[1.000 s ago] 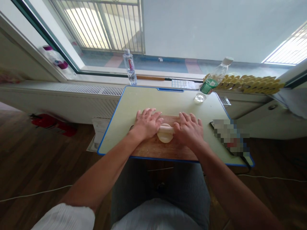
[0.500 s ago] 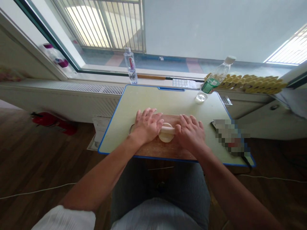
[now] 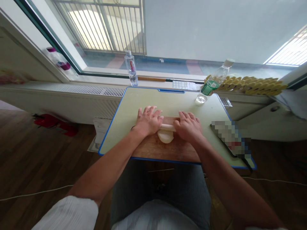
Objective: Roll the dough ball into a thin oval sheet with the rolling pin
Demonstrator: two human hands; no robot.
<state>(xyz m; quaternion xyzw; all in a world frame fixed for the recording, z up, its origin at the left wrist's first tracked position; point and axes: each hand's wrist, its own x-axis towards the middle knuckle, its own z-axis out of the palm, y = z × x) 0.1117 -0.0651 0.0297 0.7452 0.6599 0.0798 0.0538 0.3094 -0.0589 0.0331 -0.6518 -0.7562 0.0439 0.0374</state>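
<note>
A pale rolling pin (image 3: 167, 127) lies crosswise over the far part of a flat round piece of dough (image 3: 165, 136). My left hand (image 3: 148, 120) is on the pin's left end, fingers stretched forward and thumb along the pin. My right hand (image 3: 188, 125) covers the right end in the same way. Both palms hide the ends of the pin. Under the dough is a brown wooden board (image 3: 165, 150), which reaches to the near edge of the folding table (image 3: 168, 102).
A clear bottle with a green label (image 3: 210, 87) stands on the table's far right. A partly blurred flat object (image 3: 227, 137) lies at the right. Another bottle (image 3: 131, 70) stands by the window. On the floor at left is a red fire extinguisher (image 3: 56, 124).
Both hands have pushed the rolling pin slightly forward, from across the dough's middle to its far part. More of the dough's near side shows now.
</note>
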